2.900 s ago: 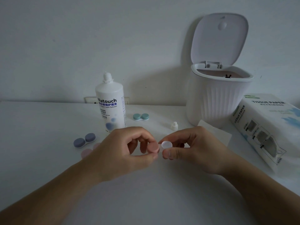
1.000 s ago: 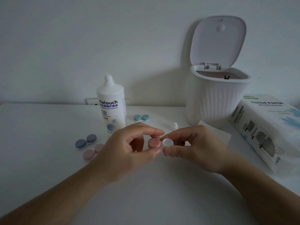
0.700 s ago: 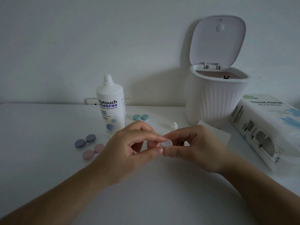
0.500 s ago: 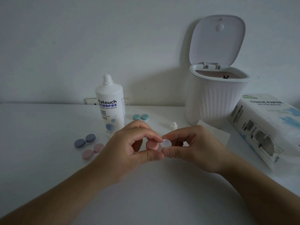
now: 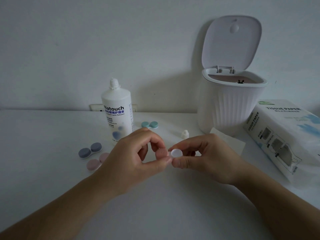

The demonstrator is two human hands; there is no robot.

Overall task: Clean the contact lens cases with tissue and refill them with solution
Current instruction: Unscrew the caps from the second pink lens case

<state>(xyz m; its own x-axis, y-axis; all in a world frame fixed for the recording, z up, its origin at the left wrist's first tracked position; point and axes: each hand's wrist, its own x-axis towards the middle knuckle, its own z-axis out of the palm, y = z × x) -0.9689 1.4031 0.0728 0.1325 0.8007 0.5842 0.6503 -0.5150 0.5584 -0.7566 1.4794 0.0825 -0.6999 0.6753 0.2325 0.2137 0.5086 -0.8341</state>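
Head view: my left hand [image 5: 136, 158] pinches a pink cap [image 5: 161, 153] between thumb and fingers — my right hand [image 5: 206, 156] pinches the white lens case [image 5: 176, 152] beside it, above the table [image 5: 52, 170].

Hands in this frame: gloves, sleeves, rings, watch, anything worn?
Nothing worn that shows. The left hand and right hand are both bare, with no gloves, and no rings are visible on the fingers. Both forearms are uncovered down to the frame edge: no sleeves, watch or wristband in view. Nails look short and unpainted.
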